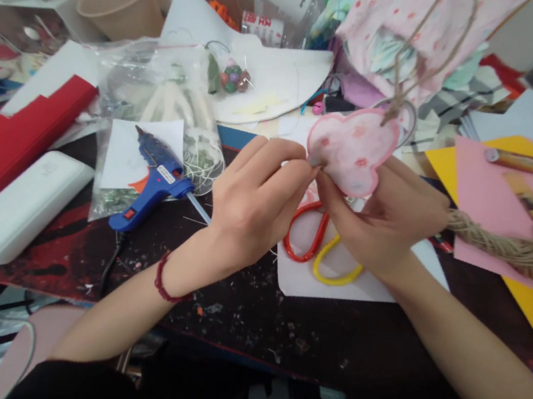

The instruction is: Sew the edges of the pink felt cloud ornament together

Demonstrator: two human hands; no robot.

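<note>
A pink cloud-shaped fabric piece (pixel 350 149) with small red flowers and a twine loop (pixel 425 46) at its top is held up above the table. My right hand (pixel 386 212) grips it from behind and at its lower left edge. My left hand (pixel 256 198), with a dark red bracelet on the wrist, is closed in a pinch at that same edge. Whatever lies between its fingertips is too small to make out. Below the hands, scissors with one red handle (pixel 306 233) and one yellow handle (pixel 338 265) lie on white paper (pixel 304 283).
A blue glue gun (pixel 158 182) and a white power bank (pixel 25 205) with a cable lie on the left, by red felt (pixel 27 141). Plastic bags (pixel 163 85) are behind. Twine (pixel 516 249) rests on pink sheets (pixel 490 194) at right.
</note>
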